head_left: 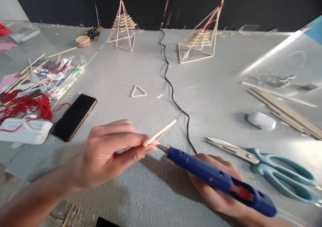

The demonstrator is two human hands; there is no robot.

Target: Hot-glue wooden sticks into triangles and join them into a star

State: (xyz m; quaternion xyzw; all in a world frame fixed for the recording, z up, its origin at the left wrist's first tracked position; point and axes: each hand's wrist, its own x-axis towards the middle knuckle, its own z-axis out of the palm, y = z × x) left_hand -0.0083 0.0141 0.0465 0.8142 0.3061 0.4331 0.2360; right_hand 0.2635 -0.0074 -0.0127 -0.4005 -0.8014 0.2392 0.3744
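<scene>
Our left hand (110, 151) pinches one short wooden stick (160, 132) between thumb and fingertips, its free end angled up and to the right above the grey table (141, 69). Our right hand (213, 183) is wrapped around one blue glue gun (218, 178), and the gun's metal nozzle touches the held end of the stick just beside our left fingertips. One black cord (173, 99) runs from the gun away across the table toward the dark back wall. Ahead of us we count one small triangle of sticks (138, 91) lying flat, and beyond it two stick pyramids: the left pyramid (122, 25) stands upright, and the right pyramid (201, 35) leans to one side; both have stacked stick layers inside and red binding at the tip. Just right of the gun lies one pair of teal scissors (266, 163), blades pointing left, and past them one small white case (261, 120). Farther right we see a bundle of long flat sticks (286, 112); we cannot count them. On the left lies one black phone (74, 117), screen dark, next to one white box (23, 130), a tangle of red string (25, 106) and a clear bag of sticks (57, 74).
</scene>
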